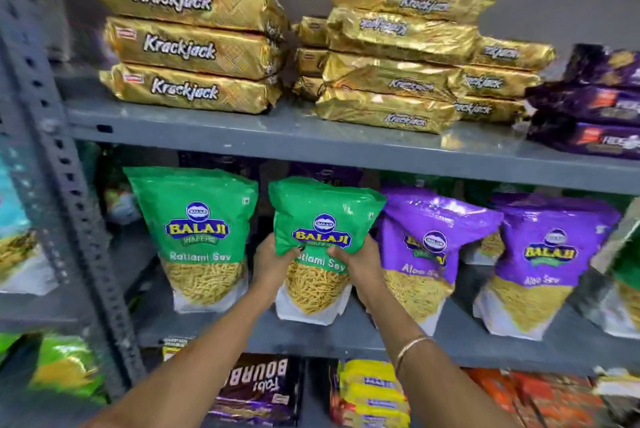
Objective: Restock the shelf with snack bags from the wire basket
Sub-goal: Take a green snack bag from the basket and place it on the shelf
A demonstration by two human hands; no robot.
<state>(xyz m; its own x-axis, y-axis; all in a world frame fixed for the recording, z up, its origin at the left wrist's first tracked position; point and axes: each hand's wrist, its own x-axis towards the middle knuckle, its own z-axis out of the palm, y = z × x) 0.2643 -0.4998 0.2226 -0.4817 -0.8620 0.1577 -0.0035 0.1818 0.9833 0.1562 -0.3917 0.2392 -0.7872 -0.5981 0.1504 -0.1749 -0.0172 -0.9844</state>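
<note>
Head view: both hands clamped on one green bag (323, 219), left hand (273, 263) on its left edge, right hand (360, 263) on its right edge, thumbs across the front at abt mid-height. Bag's long axis is upright, label facing out, top leaning a bit toward the camera. Its base looks to touch or sit just above the middle shelf (346, 337); can't tell which. Slot relation is what matters: bag is between the other green bag (194, 233) on its left and a purple bag (426, 254) on its right, w/ the right hand squeezed just beside the purple one. Gap to the left nbr is wider, so the left hand has more room to slide out. Bag lies straight ahead of both hands, neither nearer. Likely next: push back, set upright, let go. Wire basket not in shot.
</note>
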